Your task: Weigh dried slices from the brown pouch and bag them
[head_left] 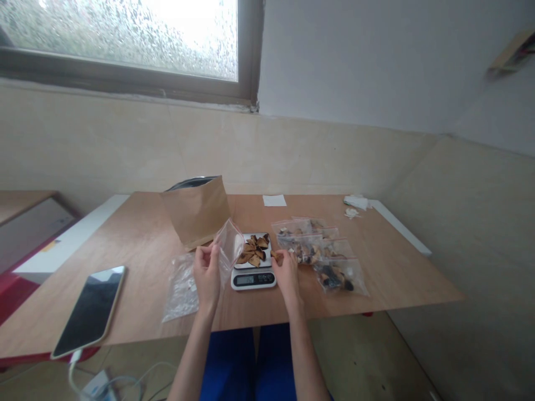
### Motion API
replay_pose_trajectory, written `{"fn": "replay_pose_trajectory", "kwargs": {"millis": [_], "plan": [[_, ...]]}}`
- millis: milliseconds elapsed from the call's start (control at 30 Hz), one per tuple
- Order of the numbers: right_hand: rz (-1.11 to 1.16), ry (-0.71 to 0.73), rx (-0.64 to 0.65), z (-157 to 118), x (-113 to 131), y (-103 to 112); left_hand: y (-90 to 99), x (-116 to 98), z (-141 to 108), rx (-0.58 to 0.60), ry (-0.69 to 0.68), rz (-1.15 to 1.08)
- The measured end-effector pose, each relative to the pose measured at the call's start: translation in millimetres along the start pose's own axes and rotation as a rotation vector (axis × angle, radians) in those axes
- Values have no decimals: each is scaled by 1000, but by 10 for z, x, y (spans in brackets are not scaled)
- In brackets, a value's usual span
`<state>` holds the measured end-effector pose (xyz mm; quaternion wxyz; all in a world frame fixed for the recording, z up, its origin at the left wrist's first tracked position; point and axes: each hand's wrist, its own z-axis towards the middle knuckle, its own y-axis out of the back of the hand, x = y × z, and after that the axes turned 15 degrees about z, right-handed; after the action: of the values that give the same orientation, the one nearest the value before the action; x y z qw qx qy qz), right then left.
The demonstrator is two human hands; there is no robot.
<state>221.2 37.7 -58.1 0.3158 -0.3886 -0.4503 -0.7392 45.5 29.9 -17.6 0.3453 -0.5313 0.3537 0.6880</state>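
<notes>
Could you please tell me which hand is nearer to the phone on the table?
The left. The left hand is on the phone's side of the scale, while the right hand is beyond the scale, farther from the phone.

The bare left forearm [193,356] and right forearm [307,351] rise from the bottom of the view and reach past the near edge of the tabletop [397,278]. The left hand [207,273] stands upright, fingers raised and pinching toward the thumb. The right hand [287,273], well apart, tips forward with its fingertips drawn together.
</notes>
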Motion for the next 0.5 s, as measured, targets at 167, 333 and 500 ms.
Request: {"fn": "replay_pose_trajectory", "kwargs": {"millis": [167,333,500], "plan": [[190,6,12,150,332,52,-62,24,-43,20,-10,3],[276,105,178,236,799,3,-111,53,-77,29,-3,58],[251,156,153,147,720,-90,-56,60,-67,-10,0,71]]}}
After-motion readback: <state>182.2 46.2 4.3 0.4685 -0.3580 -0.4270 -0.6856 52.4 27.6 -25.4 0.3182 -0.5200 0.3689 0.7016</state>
